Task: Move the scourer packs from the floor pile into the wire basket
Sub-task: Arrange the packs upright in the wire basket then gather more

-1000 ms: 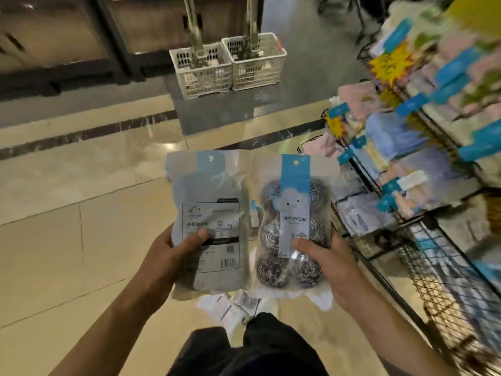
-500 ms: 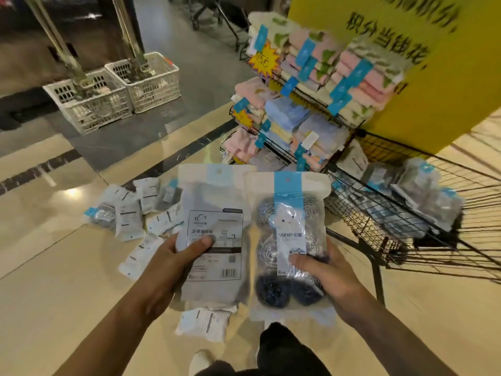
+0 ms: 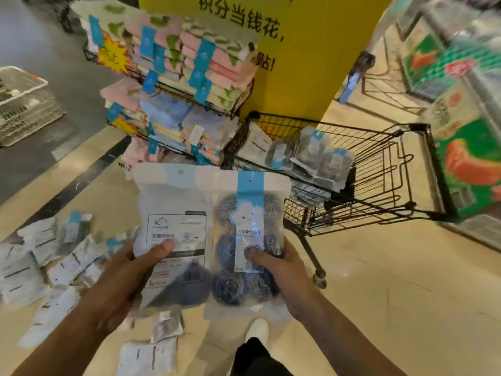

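Head view: the person stands over the floor pile (image 3: 48,264) with a scourer pack in each hand, both held upright and side by side, edges touching. The left hand (image 3: 127,278) grips the left pack (image 3: 173,213), which shows its printed back label, thumb pressed across the front and fingers curled behind. The right hand (image 3: 282,270) pinches the right pack (image 3: 249,213) the same way, thumb on the blue header strip, steel scourers visible through the clear film. Each pack's long axis runs up and away from the body.

The wire basket (image 3: 385,169), a black trolley-style frame on castors, stands ahead and to the right of both hands, its near corner just beyond the top of the right pack. Several packs in the basket (image 3: 311,156) are heaped at its left end, by the stacked towels (image 3: 189,63). The right hand is plainly the nearer one; I judge the next move is a forward-and-right reach over the rim, with the left hand crossing further. More packs remain scattered on the floor to the left and near the white shoe (image 3: 257,329).
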